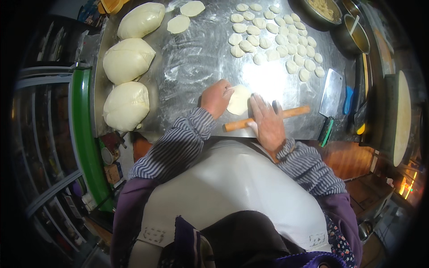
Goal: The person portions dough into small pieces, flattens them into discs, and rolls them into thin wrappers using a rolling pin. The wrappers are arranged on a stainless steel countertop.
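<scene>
On the floured steel worktop lies a thin round of dough (239, 100) between my two hands. My left hand (216, 97) is closed, its fingertips pinching the left edge of that round. Over a wooden rolling pin (296, 111) lies my right hand (268, 124), palm on the pin, the thumb at its near side and the fingers reaching forward past it. The fingertips come close to the dough's right edge; whether they touch it I cannot tell. The pin slants from lower left to upper right, close to the worktop's near edge, its middle hidden under the hand.
Three large dough lumps (129, 60) line the left edge, with two flat rounds (178, 24) beside them. Many small dough discs (281, 39) cover the far right. A cleaver (331, 93) lies at right. Metal bowls (356, 38), one holding filling (319, 9), stand in the far right corner.
</scene>
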Demonstrator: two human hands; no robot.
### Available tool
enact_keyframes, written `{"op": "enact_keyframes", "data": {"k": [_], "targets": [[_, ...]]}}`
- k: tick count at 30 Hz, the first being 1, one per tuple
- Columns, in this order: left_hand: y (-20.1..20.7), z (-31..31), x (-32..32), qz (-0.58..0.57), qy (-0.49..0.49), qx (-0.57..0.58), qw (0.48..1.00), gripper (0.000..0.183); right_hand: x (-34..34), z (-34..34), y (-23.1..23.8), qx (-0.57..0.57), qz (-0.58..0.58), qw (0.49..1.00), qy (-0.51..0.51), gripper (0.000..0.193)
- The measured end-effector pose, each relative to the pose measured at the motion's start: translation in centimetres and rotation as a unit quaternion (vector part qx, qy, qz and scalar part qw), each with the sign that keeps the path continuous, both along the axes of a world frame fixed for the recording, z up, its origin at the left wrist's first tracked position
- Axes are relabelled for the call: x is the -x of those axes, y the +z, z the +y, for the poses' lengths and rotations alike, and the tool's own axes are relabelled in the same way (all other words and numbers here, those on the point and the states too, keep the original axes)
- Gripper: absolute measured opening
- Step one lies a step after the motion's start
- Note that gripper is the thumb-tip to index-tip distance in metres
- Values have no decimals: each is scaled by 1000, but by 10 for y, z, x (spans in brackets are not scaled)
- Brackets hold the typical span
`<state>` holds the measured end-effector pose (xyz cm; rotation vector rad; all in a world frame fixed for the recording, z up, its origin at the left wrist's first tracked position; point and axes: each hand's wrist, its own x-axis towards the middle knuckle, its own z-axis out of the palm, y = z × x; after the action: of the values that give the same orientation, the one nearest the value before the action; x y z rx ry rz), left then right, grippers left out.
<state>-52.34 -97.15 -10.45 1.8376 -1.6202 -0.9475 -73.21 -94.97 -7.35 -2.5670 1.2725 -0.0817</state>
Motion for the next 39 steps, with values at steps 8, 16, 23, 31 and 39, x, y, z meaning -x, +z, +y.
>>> {"op": "enact_keyframes", "data": {"k": [8,16,23,31,39], "targets": [[16,-20,11,-181,-119,1,976,25,-38,-67,-23,58,-37,996,-50,65],[6,4,-1,92,80,-124,985,19,4,11,1,-28,38,999,16,71],[11,-2,9,-127,-76,64,987,21,-47,-77,-19,69,-6,997,-34,67],[11,0,5,24,22,-40,999,21,-9,-1,3,-39,-8,999,14,74],[28,-49,-75,74,131,120,981,20,30,-1,-10,-24,-119,985,122,44]]}}
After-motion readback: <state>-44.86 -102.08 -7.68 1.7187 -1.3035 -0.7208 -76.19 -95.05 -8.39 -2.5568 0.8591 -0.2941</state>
